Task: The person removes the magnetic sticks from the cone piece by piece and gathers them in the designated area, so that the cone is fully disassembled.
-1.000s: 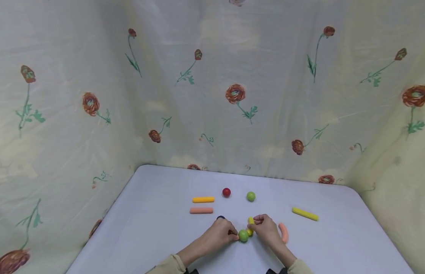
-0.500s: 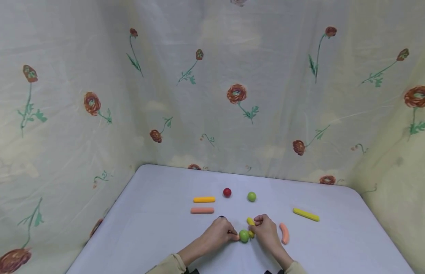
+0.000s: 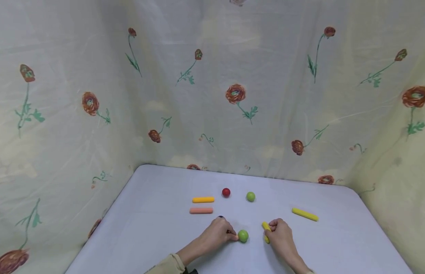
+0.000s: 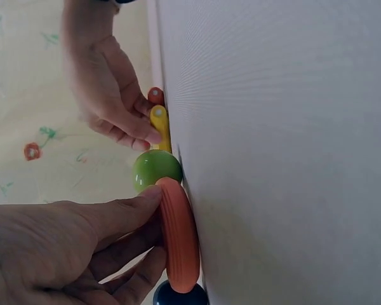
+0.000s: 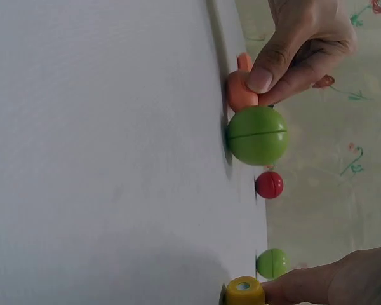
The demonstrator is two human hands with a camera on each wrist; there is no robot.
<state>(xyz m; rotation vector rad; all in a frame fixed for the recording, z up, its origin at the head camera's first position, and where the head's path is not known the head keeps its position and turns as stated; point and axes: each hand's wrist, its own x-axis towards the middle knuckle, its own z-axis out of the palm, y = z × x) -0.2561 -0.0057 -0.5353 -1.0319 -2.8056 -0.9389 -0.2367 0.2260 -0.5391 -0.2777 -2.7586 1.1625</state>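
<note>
My left hand (image 3: 217, 233) pinches a curved, ridged salmon-coloured stick (image 4: 179, 235), low over the white table. One end of the stick is close against a green ball (image 3: 243, 236); a dark blue ball (image 4: 178, 295) sits by its other end, mostly behind my hand in the head view. To the right of the green ball, my right hand (image 3: 281, 236) holds a yellow stick (image 3: 266, 226) between thumb and fingers, with a gap between stick and ball. An orange-red piece (image 4: 155, 95) shows beyond the yellow stick in the left wrist view.
Farther back on the white table (image 3: 157, 213) lie an orange-yellow stick (image 3: 203, 199), a straight salmon stick (image 3: 201, 210), a red ball (image 3: 226, 192) and a second green ball (image 3: 250, 196). Another yellow stick (image 3: 304, 214) is at right. A flowered curtain (image 3: 205, 95) surrounds the table.
My right hand has moved right with the yellow stick, away from the green ball. It now covers the curved salmon piece that showed beside it. My left hand stays put.
</note>
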